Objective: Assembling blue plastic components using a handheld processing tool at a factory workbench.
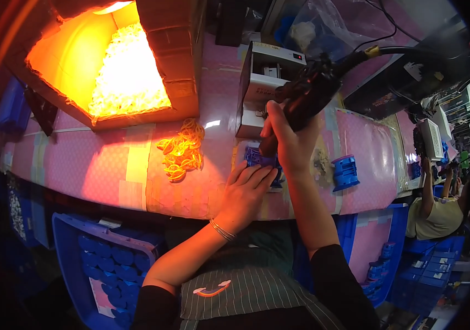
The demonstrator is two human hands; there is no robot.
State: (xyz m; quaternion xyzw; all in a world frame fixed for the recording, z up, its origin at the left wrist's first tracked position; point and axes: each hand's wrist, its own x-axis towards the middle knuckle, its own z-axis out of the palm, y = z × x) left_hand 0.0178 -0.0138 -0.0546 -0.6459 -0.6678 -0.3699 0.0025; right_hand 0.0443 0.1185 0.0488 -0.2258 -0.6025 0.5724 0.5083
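My right hand (296,144) is wrapped round a black power screwdriver (313,94), which tilts with its lower end down toward the table and a cable trailing from its top. Under that end is a blue plastic part (253,156), partly hidden by my hands and the tool. My left hand (247,190) presses on the part's near side with its fingers close together, steadying it on the table. Whether the screwdriver's tip touches the part is hidden. A similar blue plastic spool-shaped piece (345,173) stands on the table to the right of my right forearm.
A cardboard box (182,102) with a brightly lit heap inside stands at the back left; small curved pieces (184,151) lie before it. Behind my hands is a white boxy device (272,58). Blue bins (61,242) flank me below the table edge. Another person (438,217) sits far right.
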